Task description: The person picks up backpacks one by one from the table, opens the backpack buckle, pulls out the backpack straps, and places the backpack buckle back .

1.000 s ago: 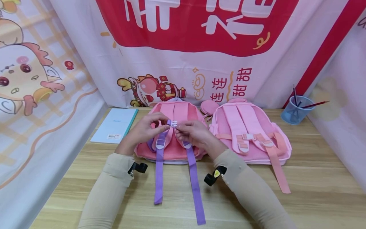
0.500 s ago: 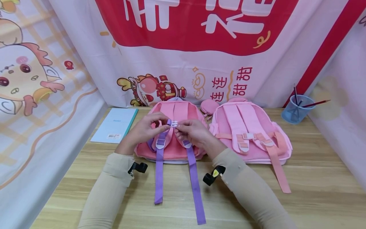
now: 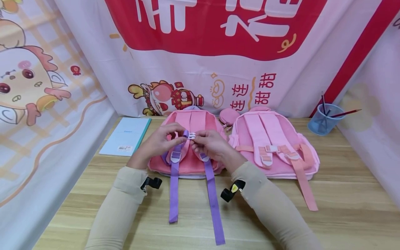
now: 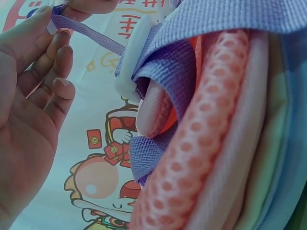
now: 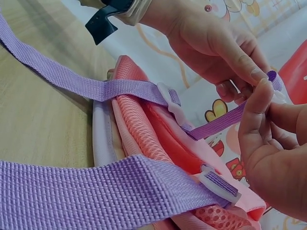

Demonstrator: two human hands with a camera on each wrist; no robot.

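A pink backpack (image 3: pixel 193 169) with purple straps lies back side up in the head view. Above its shoulder straps, my left hand (image 3: pixel 164 139) pinches a purple chest strap (image 3: pixel 186 133) beside a white plastic buckle (image 3: pixel 192 135). My right hand (image 3: pixel 214 144) pinches the buckle's other end between thumb and forefinger. Fingers partly cover the buckle, so I cannot tell whether its halves are joined. From the right wrist, the raised chest strap (image 5: pixel 220 122) runs up to the fingertips. Two purple strap tails (image 3: pixel 174 194) hang over the table's near side.
A second pink backpack (image 3: pixel 250 133), its chest buckle (image 3: pixel 271 149) fastened, lies to the right. A round pink pouch (image 3: pixel 228 116) sits between the bags. At left is a light blue notebook (image 3: pixel 125 135); a blue pencil cup (image 3: pixel 323 121) stands at far right.
Both hands keep their pinch above the bag. The buckle has shifted very slightly right, with a little more of its white plastic showing between the fingers.
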